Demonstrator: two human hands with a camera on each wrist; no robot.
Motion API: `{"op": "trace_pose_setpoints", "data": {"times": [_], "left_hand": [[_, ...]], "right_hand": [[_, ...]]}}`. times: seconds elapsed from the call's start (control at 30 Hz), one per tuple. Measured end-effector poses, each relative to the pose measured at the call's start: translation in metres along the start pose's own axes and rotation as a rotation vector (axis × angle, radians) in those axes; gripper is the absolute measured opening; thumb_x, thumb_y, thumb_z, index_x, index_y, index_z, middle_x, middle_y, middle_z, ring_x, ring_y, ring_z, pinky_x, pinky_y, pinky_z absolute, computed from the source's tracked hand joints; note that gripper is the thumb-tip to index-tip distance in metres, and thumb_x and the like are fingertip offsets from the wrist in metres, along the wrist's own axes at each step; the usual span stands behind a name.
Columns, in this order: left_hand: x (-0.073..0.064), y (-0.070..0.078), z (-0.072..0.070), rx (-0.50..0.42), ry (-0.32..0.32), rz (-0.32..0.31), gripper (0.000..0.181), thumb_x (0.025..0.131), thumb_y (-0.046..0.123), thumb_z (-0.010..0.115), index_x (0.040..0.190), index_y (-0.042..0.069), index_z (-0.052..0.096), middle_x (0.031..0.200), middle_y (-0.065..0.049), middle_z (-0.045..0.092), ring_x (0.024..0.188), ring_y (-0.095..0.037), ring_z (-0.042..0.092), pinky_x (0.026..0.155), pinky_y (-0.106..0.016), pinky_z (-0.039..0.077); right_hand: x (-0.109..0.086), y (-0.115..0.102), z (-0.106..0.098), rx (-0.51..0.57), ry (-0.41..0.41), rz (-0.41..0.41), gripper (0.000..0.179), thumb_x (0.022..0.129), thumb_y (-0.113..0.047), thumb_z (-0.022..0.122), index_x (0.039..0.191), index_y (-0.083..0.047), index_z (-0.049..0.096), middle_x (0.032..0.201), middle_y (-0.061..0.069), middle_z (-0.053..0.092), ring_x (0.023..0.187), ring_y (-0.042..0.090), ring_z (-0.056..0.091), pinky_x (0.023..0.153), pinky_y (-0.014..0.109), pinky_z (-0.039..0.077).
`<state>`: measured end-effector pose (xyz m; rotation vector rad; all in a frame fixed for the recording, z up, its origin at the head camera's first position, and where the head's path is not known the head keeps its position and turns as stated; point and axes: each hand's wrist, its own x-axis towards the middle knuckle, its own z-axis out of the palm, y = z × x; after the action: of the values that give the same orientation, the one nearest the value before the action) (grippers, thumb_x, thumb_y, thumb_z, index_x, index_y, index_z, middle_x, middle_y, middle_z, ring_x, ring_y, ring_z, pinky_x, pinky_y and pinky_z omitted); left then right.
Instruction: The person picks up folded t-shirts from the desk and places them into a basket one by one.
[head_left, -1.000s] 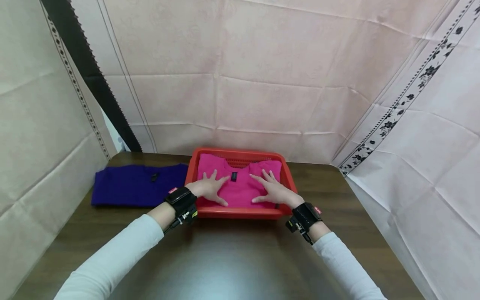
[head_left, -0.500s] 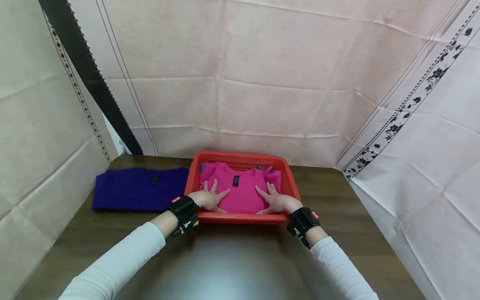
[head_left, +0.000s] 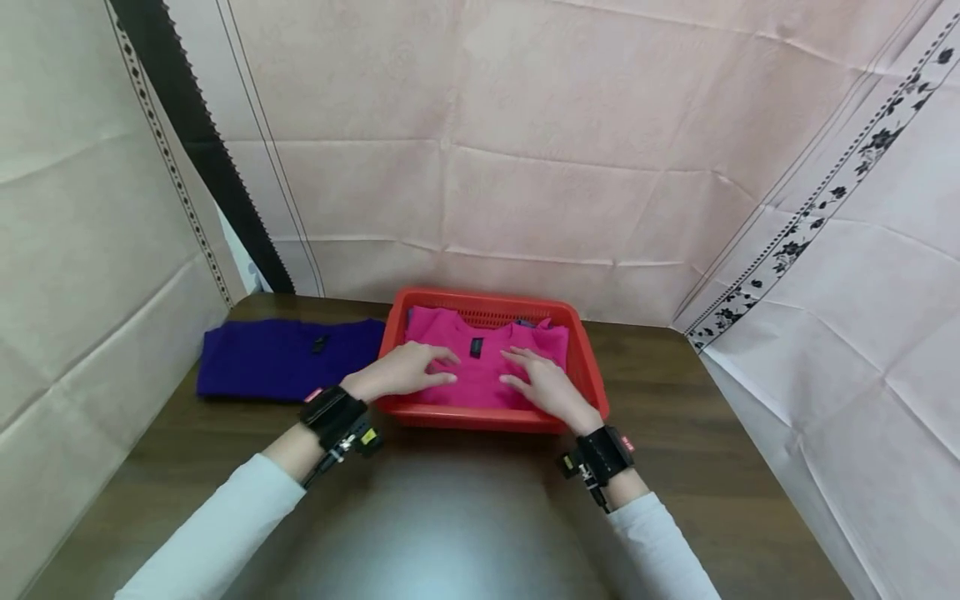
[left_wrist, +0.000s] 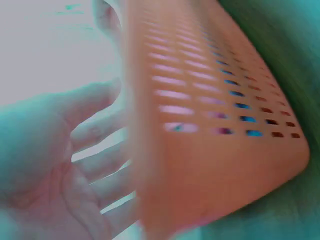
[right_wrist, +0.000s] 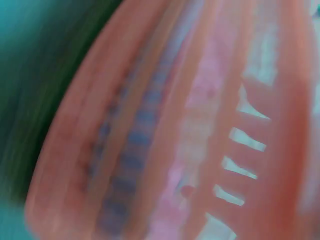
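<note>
A folded pink shirt [head_left: 480,387] with a dark neck label lies in a red plastic basket [head_left: 465,417]. My left hand [head_left: 397,371] is over the basket's left front part, its fingers loosely bent above the shirt. On the other side, my right hand [head_left: 547,386] is above the shirt's right half, fingers slightly bent and apart. Neither holds anything. Blurred in the left wrist view, the left hand [left_wrist: 55,145] shows spread fingers beyond the slotted basket wall [left_wrist: 210,170]. Pink and bluish cloth shows through the slots of the basket [right_wrist: 60,170] in the right wrist view.
To the left of the basket, a folded dark blue garment [head_left: 262,358] with a dark label lies on the brown wooden table [head_left: 450,517]. Pale cloth hangings [head_left: 562,150] enclose the table at the back and both sides.
Both hands, earlier spread flat on the pink shirt, have lifted from it and their fingers have bent. The left hand has turned and drawn leftward. The shirt sits lower in the basket than at first.
</note>
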<state>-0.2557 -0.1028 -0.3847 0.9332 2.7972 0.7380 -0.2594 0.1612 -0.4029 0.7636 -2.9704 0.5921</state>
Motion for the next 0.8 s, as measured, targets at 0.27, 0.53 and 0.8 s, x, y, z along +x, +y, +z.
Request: {"op": "trace_pose_setpoints", "data": {"times": [0.27,0.53,0.8], "left_hand": [[-0.073,-0.016,-0.039,-0.004,0.312,-0.037,0.024,0.091,0.028,0.058,0.112,0.018,0.065,0.102,-0.003,0.07,0.076,-0.012,0.062,0.065,-0.038,0.056],[-0.122,-0.073,-0.048,0.074,0.436,-0.187,0.024,0.093,0.026,0.054,0.108,0.012,0.066,0.102,-0.014,0.07,0.083,-0.023,0.065,0.062,-0.045,0.055],[-0.142,-0.142,-0.032,0.093,0.344,-0.373,0.04,0.092,0.026,0.055,0.123,0.001,0.057,0.128,-0.03,0.052,0.111,-0.047,0.047,0.089,-0.066,0.039]], "right_hand": [[0.012,-0.099,0.02,-0.028,0.209,-0.313,0.039,0.097,-0.032,0.043,0.133,-0.019,0.052,0.129,0.001,0.058,0.12,0.014,0.047,0.097,0.039,0.046],[0.038,-0.189,0.059,0.004,0.193,-0.504,0.042,0.101,-0.032,0.027,0.135,-0.018,0.049,0.129,0.002,0.057,0.114,0.005,0.049,0.093,0.027,0.048],[0.069,-0.226,0.125,-0.192,-0.133,-0.362,0.056,0.098,-0.041,0.033,0.146,-0.012,0.029,0.15,0.015,0.029,0.135,0.023,0.024,0.109,0.034,0.032]]}}
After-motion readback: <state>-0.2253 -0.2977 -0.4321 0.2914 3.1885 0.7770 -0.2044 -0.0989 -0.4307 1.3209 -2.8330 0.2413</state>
